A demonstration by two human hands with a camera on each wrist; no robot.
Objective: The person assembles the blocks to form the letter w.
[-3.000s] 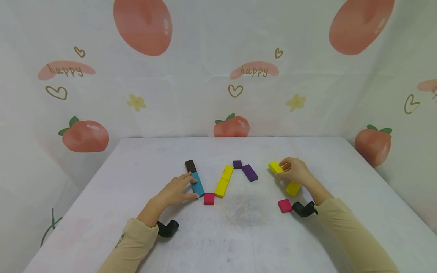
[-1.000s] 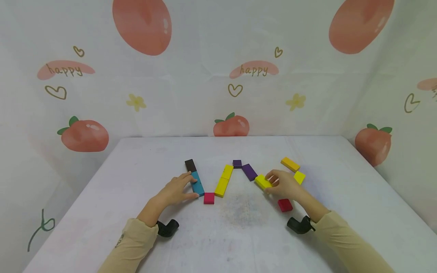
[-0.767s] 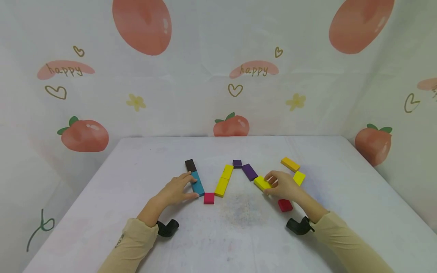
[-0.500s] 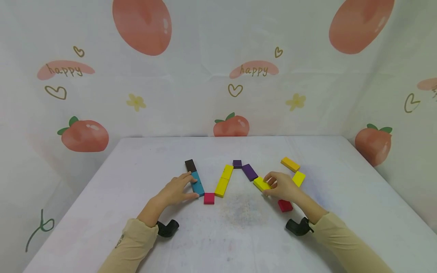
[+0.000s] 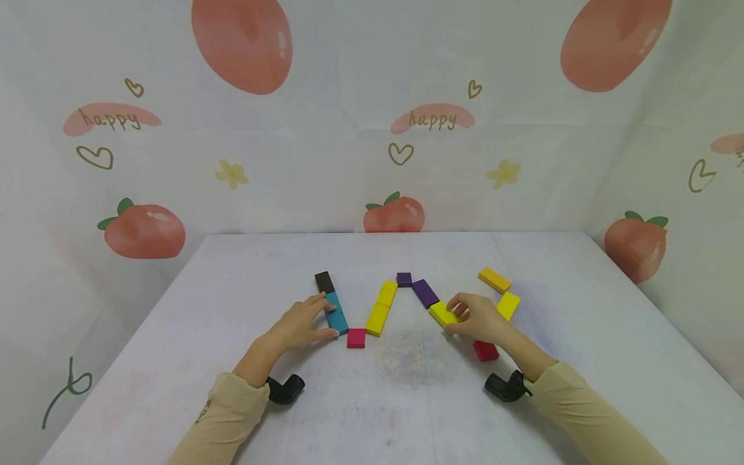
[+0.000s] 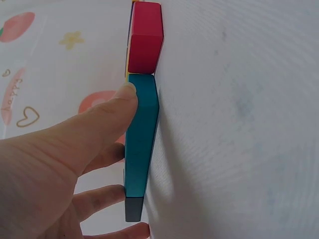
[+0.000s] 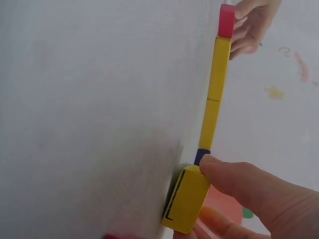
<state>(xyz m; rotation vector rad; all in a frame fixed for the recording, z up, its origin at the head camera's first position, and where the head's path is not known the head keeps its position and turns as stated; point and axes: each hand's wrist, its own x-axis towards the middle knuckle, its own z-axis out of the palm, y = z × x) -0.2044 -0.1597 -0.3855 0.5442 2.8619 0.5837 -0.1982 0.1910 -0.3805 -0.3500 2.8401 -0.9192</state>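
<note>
My left hand (image 5: 296,323) rests on the blue block (image 5: 336,314), thumb near its front end and a fingertip on its top. In the left wrist view the thumb (image 6: 102,117) lies on the near edge of this block. A black block (image 5: 324,282) adjoins its far end, a red block (image 5: 356,338) its near end. My right hand (image 5: 482,323) pinches a yellow block (image 5: 443,314) between thumb and fingers, its far end at the purple block (image 5: 425,294). The right wrist view shows a dark line on one face of this yellow block (image 7: 187,199).
Two yellow blocks (image 5: 382,309) stand in line between the red block and a small purple block (image 5: 403,279). Right of my right hand lie an orange-yellow block (image 5: 494,279), another yellow block (image 5: 509,305) and a second red block (image 5: 485,351). A printed cloth (image 5: 442,187) hangs behind the table.
My right hand has carried the yellow block leftward and nearer to the purple block, then shifted it slightly further left and toward me. My left hand has stayed in place.
</note>
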